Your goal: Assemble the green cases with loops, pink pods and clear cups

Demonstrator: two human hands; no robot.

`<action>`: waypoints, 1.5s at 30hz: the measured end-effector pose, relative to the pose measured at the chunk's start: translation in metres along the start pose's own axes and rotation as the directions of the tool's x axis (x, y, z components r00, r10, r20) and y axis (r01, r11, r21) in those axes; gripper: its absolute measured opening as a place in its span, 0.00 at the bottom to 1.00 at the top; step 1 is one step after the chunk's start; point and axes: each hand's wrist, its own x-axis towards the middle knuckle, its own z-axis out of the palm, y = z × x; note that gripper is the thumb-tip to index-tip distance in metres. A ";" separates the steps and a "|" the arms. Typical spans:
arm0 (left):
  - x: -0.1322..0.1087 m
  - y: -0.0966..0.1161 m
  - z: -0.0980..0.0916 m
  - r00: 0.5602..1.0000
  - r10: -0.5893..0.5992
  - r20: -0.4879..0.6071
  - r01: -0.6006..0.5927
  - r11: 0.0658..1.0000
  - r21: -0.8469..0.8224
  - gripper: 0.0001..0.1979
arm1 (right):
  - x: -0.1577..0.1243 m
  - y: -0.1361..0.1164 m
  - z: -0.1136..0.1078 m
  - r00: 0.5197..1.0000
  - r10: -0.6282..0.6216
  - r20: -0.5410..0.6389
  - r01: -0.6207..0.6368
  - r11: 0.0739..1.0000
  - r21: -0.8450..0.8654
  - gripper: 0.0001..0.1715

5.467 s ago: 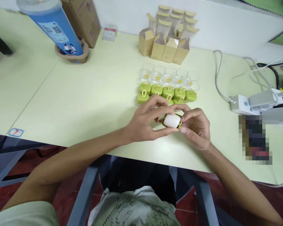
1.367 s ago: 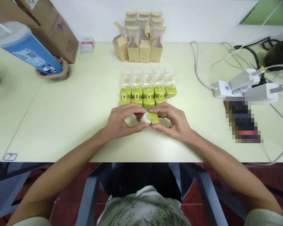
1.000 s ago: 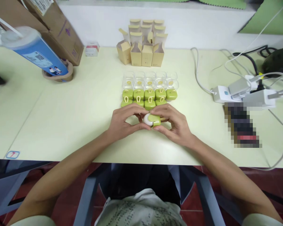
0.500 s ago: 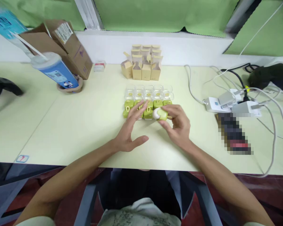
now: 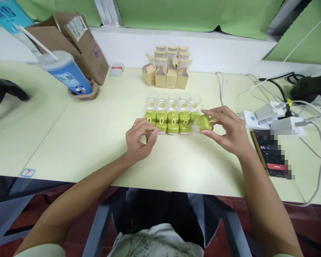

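My right hand [image 5: 226, 130] pinches a small rounded green case [image 5: 204, 122] between thumb and fingers. The case is tilted on its side at the right end of the front row, a pale or clear part toward the left and a yellow loop toward my palm. My left hand [image 5: 141, 139] is at the left end of that row, fingers curled and thumb pressed to the fingertips. It partly covers the leftmost green case [image 5: 149, 120]; whether it holds anything is hidden. Green cases with yellow loops [image 5: 173, 125] stand in two rows, and clear cases [image 5: 173, 103] with yellow marks lie behind.
Small open cardboard boxes [image 5: 171, 73] stand by the wall. At left are a blue cup [image 5: 69, 76] with a straw in a holder and a brown carton [image 5: 88, 50]. A power strip [image 5: 248, 119], cables and a phone [image 5: 270, 153] lie at right.
My right hand has moved right with the green case, which has turned its green side up. My left hand has drawn back left, its spread fingers now curled in. The view has shifted slightly.
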 end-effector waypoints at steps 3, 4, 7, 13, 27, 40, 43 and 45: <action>0.001 -0.003 0.000 1.000 -0.001 -0.011 0.002 0.999 0.043 0.07 | -0.001 0.006 -0.017 0.979 0.018 0.202 0.006 0.993 -0.118 0.27; 0.001 -0.003 -0.001 1.000 0.001 -0.009 0.000 0.999 0.051 0.07 | -0.002 0.008 -0.018 0.969 0.026 0.246 0.008 0.990 -0.138 0.24; 0.000 -0.005 -0.001 1.000 0.022 0.003 -0.022 0.997 0.071 0.08 | -0.006 0.012 -0.011 0.955 0.040 0.293 0.013 0.984 -0.176 0.21; 0.000 -0.007 0.001 0.997 0.069 0.045 -0.072 0.994 0.088 0.07 | -0.008 0.015 0.003 0.952 0.062 0.300 0.008 0.974 -0.228 0.22; -0.002 -0.009 0.002 0.991 0.096 0.094 -0.107 0.987 0.122 0.08 | -0.008 0.020 0.006 0.955 0.046 0.291 0.021 0.974 -0.224 0.20; -0.005 -0.028 -0.003 0.973 -0.212 -0.089 0.220 0.972 0.085 0.12 | -0.005 0.016 0.009 0.980 0.189 0.054 -0.170 0.954 -0.247 0.32; -0.010 -0.053 -0.005 0.856 -0.507 -0.099 0.494 0.860 -0.128 0.31 | -0.008 0.029 0.021 0.929 0.298 -0.218 -0.325 0.940 -0.101 0.27; -0.012 -0.067 -0.003 0.774 -0.633 -0.011 0.615 0.755 -0.227 0.36 | -0.012 0.043 0.034 0.868 0.407 -0.285 -0.401 0.913 0.081 0.27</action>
